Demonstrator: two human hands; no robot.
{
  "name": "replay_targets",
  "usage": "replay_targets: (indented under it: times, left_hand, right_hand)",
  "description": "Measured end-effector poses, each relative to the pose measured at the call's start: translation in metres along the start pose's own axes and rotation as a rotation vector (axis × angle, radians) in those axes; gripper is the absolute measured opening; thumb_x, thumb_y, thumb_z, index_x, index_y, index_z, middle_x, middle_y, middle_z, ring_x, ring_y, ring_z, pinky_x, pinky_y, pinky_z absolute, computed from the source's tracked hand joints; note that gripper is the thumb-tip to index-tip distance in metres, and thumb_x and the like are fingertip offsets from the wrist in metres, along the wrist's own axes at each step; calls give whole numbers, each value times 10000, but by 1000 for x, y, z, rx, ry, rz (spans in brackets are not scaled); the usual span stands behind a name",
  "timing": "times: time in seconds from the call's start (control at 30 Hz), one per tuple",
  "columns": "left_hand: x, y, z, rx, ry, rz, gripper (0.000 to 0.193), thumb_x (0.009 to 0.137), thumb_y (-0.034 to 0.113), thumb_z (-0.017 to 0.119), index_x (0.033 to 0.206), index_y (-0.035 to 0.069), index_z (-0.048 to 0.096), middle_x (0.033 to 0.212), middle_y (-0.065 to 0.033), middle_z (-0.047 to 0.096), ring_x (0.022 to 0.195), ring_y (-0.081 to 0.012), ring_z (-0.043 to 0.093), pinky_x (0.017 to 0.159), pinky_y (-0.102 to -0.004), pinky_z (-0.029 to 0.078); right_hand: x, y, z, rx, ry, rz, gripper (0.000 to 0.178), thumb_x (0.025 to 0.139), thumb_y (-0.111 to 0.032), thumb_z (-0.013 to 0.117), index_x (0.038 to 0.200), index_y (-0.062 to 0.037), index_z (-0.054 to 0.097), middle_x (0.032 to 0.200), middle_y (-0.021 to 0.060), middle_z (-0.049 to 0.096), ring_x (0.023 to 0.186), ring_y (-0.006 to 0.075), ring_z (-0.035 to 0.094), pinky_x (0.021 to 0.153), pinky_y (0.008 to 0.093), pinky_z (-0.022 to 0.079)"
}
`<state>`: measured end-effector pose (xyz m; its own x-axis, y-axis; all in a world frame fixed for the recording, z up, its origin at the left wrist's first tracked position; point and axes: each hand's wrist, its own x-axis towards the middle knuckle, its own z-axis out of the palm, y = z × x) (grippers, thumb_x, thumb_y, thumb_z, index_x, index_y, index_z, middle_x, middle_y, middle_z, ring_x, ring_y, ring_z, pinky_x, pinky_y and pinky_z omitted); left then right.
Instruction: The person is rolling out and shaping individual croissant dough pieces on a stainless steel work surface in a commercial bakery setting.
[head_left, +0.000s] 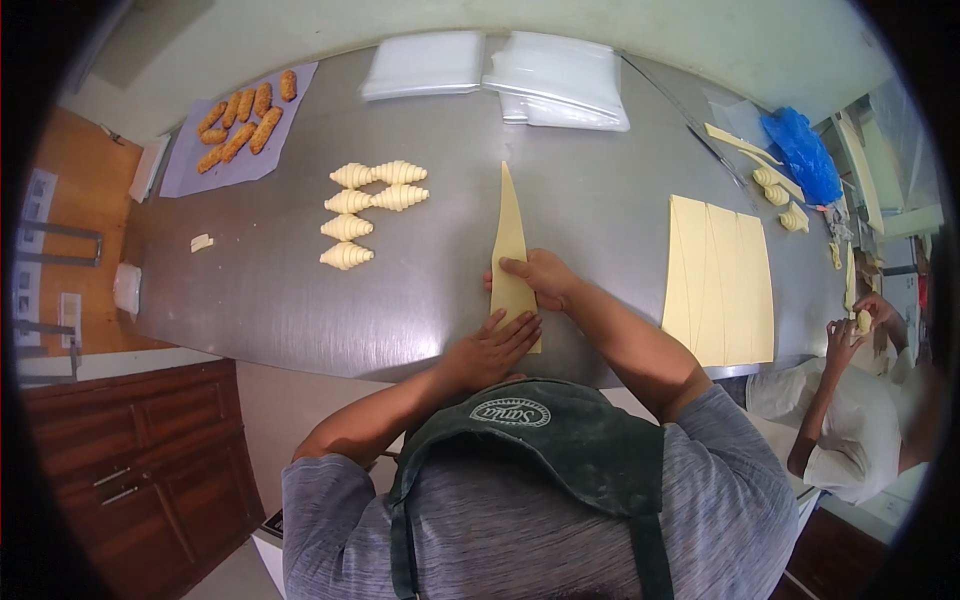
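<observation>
I've got the dough strip (pixel 508 235) mid-tabletop, near edge: a long pale-yellow triangle, smooth and flat, narrow tip pointing away from the person, wide end toward the apron. Slight bend in its left edge.

Both hands are on it. The left hand (pixel 493 347) lies flat across the wide end, fingers extended, not gripping. The right hand (pixel 545 276) is partly closed around the middle — thumb on top, fingertips showing past the left edge, so I read the strip as held there.

Hidden from me: the dough under the left palm, and most of the right fingers beneath the strip. The co-worker (pixel 850 420) at far right sits near the dark fisheye rim; I can't make out much of the small dough piece (pixel 864 322) in their fingers.

Around it, big to small: steel tabletop (pixel 270 300); scored dough sheet (pixel 720 285) on the right, with the right forearm (pixel 640 350) between it and the strip; purple paper (pixel 180 165) at far left carrying browned rolls (pixel 265 130); clear plastic stacks (pixel 425 65) along the back; blue bag (pixel 803 155) beside pale offcuts at right; six ridged dough rolls (pixel 347 229) left of the strip; small scraps (pixel 202 242) farther left.
</observation>
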<state>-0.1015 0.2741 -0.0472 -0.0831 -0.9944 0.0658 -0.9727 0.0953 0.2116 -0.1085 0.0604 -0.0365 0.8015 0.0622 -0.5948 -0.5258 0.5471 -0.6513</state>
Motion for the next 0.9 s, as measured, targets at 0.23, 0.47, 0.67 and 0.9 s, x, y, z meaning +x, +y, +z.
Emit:
replay_targets:
  times: [0.23, 0.47, 0.67, 0.9]
  left_hand:
    - [0, -2, 6, 58, -23, -1, 738, 984, 558, 400, 1487, 18, 394, 1593, -131, 337, 1516, -224, 228, 1226, -491, 89]
    - [1, -4, 8, 51, -26, -1, 720, 994, 529, 400, 1499, 17, 371, 1606, -131, 311, 1529, -225, 190, 1229, -492, 101]
    - [0, -8, 5, 40, -66, 13, 702, 1001, 491, 391, 1514, 14, 344, 1621, -130, 280, 1530, -216, 188, 1239, -474, 105]
    - [2, -8, 11, 119, -7, 22, 608, 967, 346, 449, 1491, 43, 392, 1599, -102, 335, 1517, -212, 228, 1240, -481, 138]
  right_hand:
    - [16, -49, 2, 92, 39, -64, 385, 1039, -224, 534, 1257, 92, 506, 1191, 195, 647, 1113, 279, 653, 959, 406, 547]
    - [57, -112, -5, -48, 115, -172, 351, 1041, -222, 534, 1192, 95, 541, 1148, 209, 657, 1058, 283, 678, 904, 376, 578]
    - [91, -142, -12, -80, 181, -191, 379, 1048, -216, 512, 1236, 112, 518, 1182, 217, 638, 1072, 284, 671, 915, 376, 582]
    - [139, -164, -34, -10, 230, -240, 294, 1027, -152, 539, 1157, 111, 546, 1093, 214, 668, 974, 288, 699, 811, 360, 616]
